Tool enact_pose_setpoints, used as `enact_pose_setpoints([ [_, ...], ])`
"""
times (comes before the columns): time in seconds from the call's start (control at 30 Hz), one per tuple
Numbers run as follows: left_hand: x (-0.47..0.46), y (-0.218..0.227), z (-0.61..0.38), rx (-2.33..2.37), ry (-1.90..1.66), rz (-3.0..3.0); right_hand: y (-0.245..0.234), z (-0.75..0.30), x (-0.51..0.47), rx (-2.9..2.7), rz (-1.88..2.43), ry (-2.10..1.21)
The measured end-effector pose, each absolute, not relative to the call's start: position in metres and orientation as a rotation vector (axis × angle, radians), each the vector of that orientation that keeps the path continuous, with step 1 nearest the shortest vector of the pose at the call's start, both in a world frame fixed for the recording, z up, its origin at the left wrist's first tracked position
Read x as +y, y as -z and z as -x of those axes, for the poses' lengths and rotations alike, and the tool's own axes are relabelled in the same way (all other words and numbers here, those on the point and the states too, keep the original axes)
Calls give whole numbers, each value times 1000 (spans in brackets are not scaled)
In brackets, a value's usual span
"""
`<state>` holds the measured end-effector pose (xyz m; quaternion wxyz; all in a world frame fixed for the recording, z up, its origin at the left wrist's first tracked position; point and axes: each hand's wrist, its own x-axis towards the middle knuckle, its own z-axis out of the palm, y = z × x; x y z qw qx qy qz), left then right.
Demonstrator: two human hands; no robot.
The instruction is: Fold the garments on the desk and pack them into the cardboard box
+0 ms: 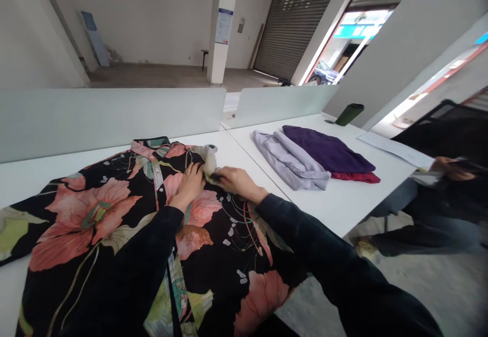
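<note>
A black shirt with large pink flowers and a buttoned front lies spread on the white table, its collar toward the divider. My left hand rests on the shirt's upper part, fingers stretched forward over the cloth. Close beside it, my right hand is closed at the shirt's shoulder, around something dark that I cannot make out. Just beyond the fingertips of both hands is a pale, round-topped object; its kind is unclear, and its lower end is partly hidden.
Right of the shirt lie a folded lilac garment, a purple one and a red one. A dark green cylinder and white paper are farther right. Frosted dividers edge the table. A seated person is at the right.
</note>
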<state>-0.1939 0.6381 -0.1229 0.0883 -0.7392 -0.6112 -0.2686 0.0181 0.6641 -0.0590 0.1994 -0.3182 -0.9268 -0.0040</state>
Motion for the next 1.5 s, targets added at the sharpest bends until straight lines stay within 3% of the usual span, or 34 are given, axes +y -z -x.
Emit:
enact_pose_setpoints([
  [0.07, 638, 123, 194, -1828, 719, 2201, 64, -27, 661, -2646, 900, -19],
  [0.23, 640, 125, 192, -1822, 720, 2153, 65, -67, 672, -2482, 1399, -60],
  [0.33, 640, 125, 191, -1815, 711, 2155, 63, -77, 677, -2615, 1414, -92],
  [0.6, 641, 126, 193, -1822, 653, 2138, 26, -90, 690, -1962, 1238, 421],
  [0.83, 641, 123, 193, -1804, 653, 2142, 58, -122, 716, -2304, 1619, 32],
  [0.93, 642, 123, 193, -1813, 614, 2137, 62, -127, 731, -2313, 1742, 110],
  [1.23, 638, 119, 192, -1833, 588, 2127, -21, -175, 777, -1831, 1610, 647],
  [1.37, 637, 116, 190, -1853, 571, 2140, -17, -202, 787, -2005, 1898, 458],
  [1.5, 638, 120, 191, -1858, 562, 2137, -9, -207, 794, -1774, 2156, 302],
])
